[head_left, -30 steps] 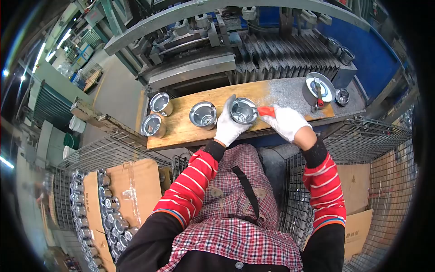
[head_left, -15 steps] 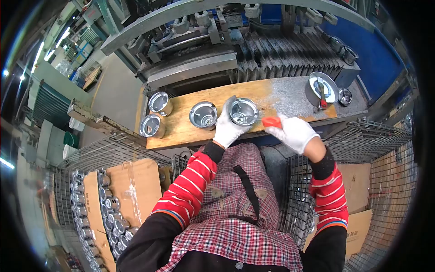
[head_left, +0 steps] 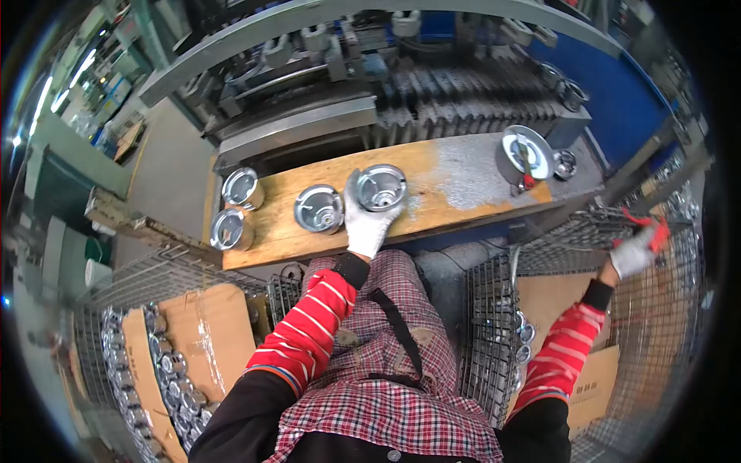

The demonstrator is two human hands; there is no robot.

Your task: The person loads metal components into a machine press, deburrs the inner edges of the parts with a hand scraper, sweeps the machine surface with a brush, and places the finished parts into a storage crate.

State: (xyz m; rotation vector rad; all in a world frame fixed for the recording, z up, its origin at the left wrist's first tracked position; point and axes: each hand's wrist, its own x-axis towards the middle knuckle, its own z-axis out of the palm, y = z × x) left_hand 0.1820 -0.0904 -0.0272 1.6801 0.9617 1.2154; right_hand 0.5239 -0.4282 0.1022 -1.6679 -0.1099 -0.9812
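Observation:
My left hand (head_left: 368, 225), in a white glove, is wrapped round the side of a shiny metal cup (head_left: 382, 187) standing on the wooden board. Just left of it sits another open-topped metal cup (head_left: 319, 208), and two more metal cups (head_left: 243, 188) stand at the board's left end. Out to the right, over the wire basket's edge, my gloved right hand (head_left: 634, 253) is closed round a red-handled tool (head_left: 658, 234). Motion blurs that tool, and its far end cannot be made out.
A metal bowl (head_left: 505, 158) with a red-handled tool lies on the right of the board (head_left: 440, 174), beside a small metal cup (head_left: 565, 164). Behind stands a machine with a ribbed cover (head_left: 463, 100). Wire baskets (head_left: 490, 324) flank my legs; the left one holds cardboard (head_left: 204, 332) and several metal cups.
My right hand has swung away from the held cup, out to the right above the basket, with the red-handled tool. My left hand stays on the cup. The whole view has shifted slightly.

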